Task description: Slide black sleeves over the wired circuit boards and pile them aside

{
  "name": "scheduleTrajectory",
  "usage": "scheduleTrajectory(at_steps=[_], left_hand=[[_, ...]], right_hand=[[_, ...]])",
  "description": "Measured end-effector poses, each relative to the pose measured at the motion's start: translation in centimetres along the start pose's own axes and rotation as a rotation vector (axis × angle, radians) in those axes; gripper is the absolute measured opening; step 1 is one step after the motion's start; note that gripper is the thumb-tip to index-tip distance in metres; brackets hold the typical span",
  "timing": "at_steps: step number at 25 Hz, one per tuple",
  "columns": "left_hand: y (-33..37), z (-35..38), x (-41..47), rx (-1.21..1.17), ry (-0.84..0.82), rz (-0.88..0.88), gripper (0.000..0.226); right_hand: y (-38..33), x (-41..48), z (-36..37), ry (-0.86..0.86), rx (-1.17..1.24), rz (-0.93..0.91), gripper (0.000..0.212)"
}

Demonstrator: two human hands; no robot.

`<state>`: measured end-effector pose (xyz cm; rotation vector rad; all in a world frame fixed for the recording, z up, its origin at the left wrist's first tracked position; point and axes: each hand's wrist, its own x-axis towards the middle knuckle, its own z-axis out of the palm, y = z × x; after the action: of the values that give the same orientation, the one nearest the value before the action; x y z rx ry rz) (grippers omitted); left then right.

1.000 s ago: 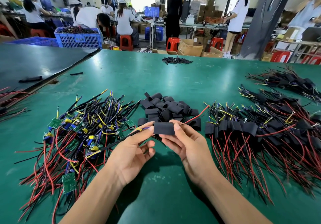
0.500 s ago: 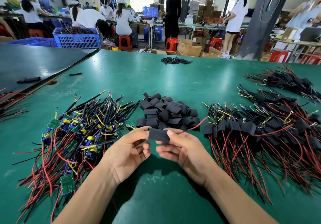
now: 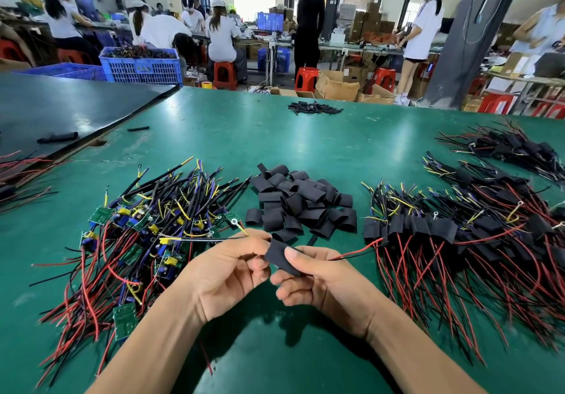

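A pile of loose black sleeves (image 3: 301,202) is sitting mid-table on the green table (image 3: 275,136). Left of that pile a heap of bare wired boards (image 3: 146,228) is sprawling, green boards showing among red, black and yellow leads. Right of the pile a heap of sleeved boards (image 3: 458,234) is lying with its red and black wires fanning toward the person, and a second sleeved heap (image 3: 513,149) is lying farther right and back. Beyond the pile, near the table's far edge, a small cluster of thin black tubes (image 3: 315,107) is resting. Farther back, other people are working at benches beside a blue crate (image 3: 140,65).

Just in front of the pile, nothing is lying between it and the hands. The held sleeve (image 3: 279,256) is hanging above the table between both hands, tilted down to the right. Red and black wires (image 3: 354,251) are trailing out of its right end toward the sleeved heap; a yellow lead with a ring terminal (image 3: 234,221) is running out leftward over the bare heap. The board inside is hidden.

The left hand (image 3: 229,274) is pinching the sleeve's left end, fingers curled. The right hand (image 3: 321,280) is gripping the sleeve, its thumb (image 3: 295,253) pressing on top and curled fingers underneath. Both forearms are reaching in from the near edge, wrists raised off the table.
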<state>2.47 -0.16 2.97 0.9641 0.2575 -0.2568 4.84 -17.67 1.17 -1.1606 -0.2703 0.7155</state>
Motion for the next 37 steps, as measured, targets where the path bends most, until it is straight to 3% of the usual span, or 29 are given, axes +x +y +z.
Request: scheduleTrajectory(at_steps=[6,10,13,15,17,20,24,33,37], left_hand=[[-0.3,0.1,0.2,0.040,-0.012,-0.002,0.012],[-0.7,0.3,0.5,0.058,-0.001,0.054,0.023],[-1.5,0.2,0.7,0.517,0.164,0.165,0.015],[-2.3,0.1,0.9,0.827,0.276,0.302,0.011],[-2.7,0.1,1.0,0.978,0.352,0.434,0.008],[-2.6,-0.4,1.1,1.097,0.472,0.559,0.006],[-2.6,-1.5,1.4,1.209,0.607,0.590,0.025],[-1.0,-2.0,2.5,1.496,0.462,0.388,0.050],[-1.2,-1.7,2.5,1.592,0.446,0.457,0.048]], right_hand=[[-0.3,-0.1,0.5,0.044,0.044,0.013,0.019],[-1.6,0.3,0.8,0.327,0.403,-0.208,0.026],[-2.9,-0.2,-0.7,0.536,0.649,-0.387,0.037],[-2.9,-0.6,-1.7,0.648,0.698,-0.405,0.044],[-2.4,-0.5,-2.0,0.699,0.686,-0.375,0.051],[-1.6,0.0,-1.9,0.721,0.577,-0.332,0.047],[-1.0,0.7,-1.5,0.739,0.362,-0.335,0.023],[0.9,1.7,-1.4,0.669,-0.182,-0.378,0.020],[1.5,1.3,-2.1,0.599,-0.771,-0.478,0.016]])
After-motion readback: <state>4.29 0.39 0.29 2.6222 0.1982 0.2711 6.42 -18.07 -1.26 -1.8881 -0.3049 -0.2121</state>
